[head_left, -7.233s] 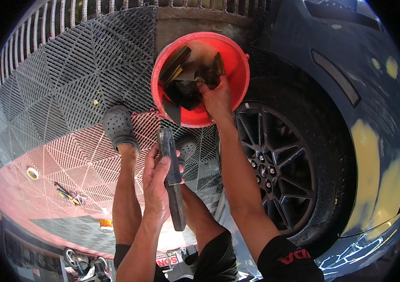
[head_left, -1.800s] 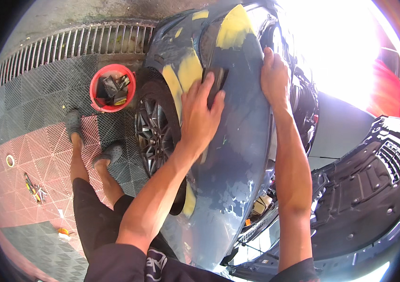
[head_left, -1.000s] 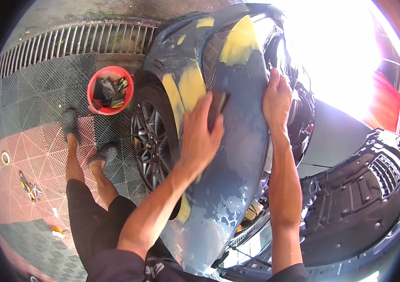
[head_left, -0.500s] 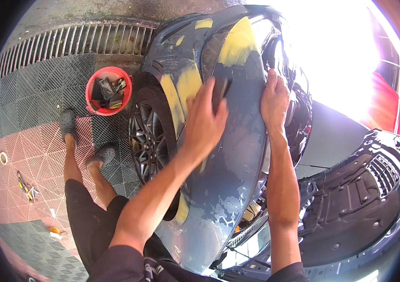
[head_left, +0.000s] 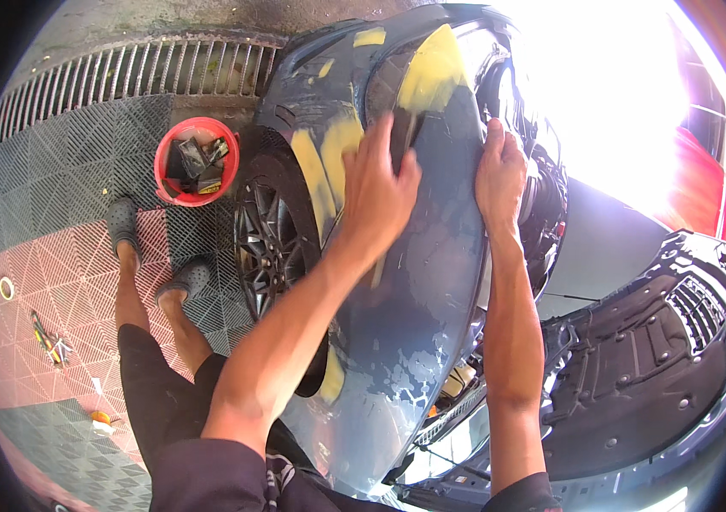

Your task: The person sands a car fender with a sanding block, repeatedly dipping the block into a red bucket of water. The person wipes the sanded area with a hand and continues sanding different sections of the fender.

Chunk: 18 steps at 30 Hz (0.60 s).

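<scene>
Dark block (head_left: pixel 412 134) on blue-grey fender (head_left: pixel 431 247); sanding stroke, apparently.
Left hand (head_left: pixel 380 183): spread around block. Right hand (head_left: pixel 500 175): curled at fender edge, grip unclear. Next stroke likely calls for even pressure.

Fender (head_left: pixel 431 273): mid-view, between front wheel (head_left: pixel 271 247) on its left and engine bay (head_left: pixel 544 205) on its right.
Left grip (head_left: pixel 376 192): over the fender, around the sanding block (head_left: pixel 408 141).
Right grip (head_left: pixel 501 181): at the fender's right edge.
Open hood (head_left: pixel 636 367): right of the right forearm (head_left: pixel 515 341).
Bucket (head_left: pixel 201 130): left of the wheel, before the drain grate (head_left: pixel 141 72), blocks (head_left: pixel 193 157) inside.
Clogs (head_left: pixel 121 224): on the floor tiles (head_left: pixel 77 294), nearer than the bucket.
Tape roll (head_left: pixel 7 288): left of the clogs; hand tools (head_left: pixel 47 343) nearer, small tub (head_left: pixel 101 420) nearest.
</scene>
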Each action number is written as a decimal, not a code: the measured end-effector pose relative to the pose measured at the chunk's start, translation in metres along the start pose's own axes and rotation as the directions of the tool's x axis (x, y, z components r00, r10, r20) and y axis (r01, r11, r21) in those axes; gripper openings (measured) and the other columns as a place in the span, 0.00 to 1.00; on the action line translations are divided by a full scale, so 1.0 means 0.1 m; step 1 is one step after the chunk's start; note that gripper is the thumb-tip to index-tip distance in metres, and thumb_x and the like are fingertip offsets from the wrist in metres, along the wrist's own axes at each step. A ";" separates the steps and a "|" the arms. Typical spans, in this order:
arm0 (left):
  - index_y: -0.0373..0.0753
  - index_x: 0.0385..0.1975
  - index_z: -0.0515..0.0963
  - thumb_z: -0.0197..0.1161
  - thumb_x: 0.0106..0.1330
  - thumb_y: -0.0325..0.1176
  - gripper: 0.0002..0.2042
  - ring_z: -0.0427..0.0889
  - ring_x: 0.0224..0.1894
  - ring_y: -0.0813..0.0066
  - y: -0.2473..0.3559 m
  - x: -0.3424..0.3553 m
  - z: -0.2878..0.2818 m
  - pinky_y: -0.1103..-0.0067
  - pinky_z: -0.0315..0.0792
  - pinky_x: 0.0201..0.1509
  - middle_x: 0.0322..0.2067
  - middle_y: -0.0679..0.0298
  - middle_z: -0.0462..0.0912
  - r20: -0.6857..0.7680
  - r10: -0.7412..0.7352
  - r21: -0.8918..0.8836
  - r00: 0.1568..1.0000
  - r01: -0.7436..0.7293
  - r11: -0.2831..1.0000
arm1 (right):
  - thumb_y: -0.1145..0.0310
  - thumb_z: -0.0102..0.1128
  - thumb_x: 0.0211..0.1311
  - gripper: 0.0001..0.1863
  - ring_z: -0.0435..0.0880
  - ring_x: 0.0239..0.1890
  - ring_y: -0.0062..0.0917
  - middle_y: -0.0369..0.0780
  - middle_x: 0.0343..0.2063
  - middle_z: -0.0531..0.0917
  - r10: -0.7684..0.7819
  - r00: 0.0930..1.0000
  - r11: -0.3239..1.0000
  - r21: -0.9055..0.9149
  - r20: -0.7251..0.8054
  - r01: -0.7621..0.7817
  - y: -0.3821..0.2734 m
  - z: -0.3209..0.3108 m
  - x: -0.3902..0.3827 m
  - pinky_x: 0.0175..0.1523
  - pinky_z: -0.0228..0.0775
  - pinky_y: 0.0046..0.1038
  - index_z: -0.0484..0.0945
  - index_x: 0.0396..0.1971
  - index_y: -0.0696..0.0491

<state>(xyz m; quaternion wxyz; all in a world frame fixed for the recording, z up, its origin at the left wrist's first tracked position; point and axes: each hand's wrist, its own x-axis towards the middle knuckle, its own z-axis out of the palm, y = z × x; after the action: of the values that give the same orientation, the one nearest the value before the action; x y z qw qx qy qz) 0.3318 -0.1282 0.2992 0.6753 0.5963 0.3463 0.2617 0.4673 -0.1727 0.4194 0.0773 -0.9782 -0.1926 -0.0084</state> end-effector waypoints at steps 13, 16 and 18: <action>0.32 0.81 0.64 0.65 0.78 0.36 0.34 0.77 0.65 0.39 0.10 -0.53 -0.11 0.55 0.70 0.73 0.70 0.42 0.80 0.160 -0.154 -0.059 0.975 0.165 0.985 | 0.43 0.49 0.89 0.33 0.82 0.36 0.35 0.48 0.30 0.85 0.042 0.999 0.997 -0.063 0.011 -0.041 0.09 -0.08 0.03 0.51 0.74 0.42 0.86 0.47 0.63; 0.32 0.81 0.64 0.65 0.78 0.36 0.34 0.76 0.64 0.38 0.07 -0.17 -0.01 0.55 0.72 0.72 0.69 0.41 0.80 0.054 -0.028 -0.060 0.998 0.031 0.998 | 0.43 0.50 0.89 0.33 0.82 0.37 0.35 0.48 0.30 0.85 0.003 1.000 0.999 -0.052 0.004 -0.002 0.08 -0.05 0.06 0.52 0.75 0.42 0.86 0.47 0.63; 0.32 0.80 0.65 0.64 0.78 0.37 0.33 0.77 0.65 0.37 0.07 0.16 0.01 0.56 0.71 0.74 0.68 0.40 0.80 0.065 -0.094 -0.058 0.993 0.098 0.994 | 0.43 0.50 0.89 0.33 0.82 0.38 0.35 0.48 0.31 0.85 -0.002 1.000 1.000 -0.031 0.011 0.002 0.05 0.00 0.03 0.52 0.74 0.42 0.86 0.47 0.63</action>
<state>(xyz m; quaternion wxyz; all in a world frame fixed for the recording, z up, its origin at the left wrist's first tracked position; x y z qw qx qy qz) 0.3427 -0.1154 0.3038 0.7156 0.5659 0.3449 0.2207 0.4724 -0.1763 0.4192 0.0611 -0.9791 -0.1938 -0.0060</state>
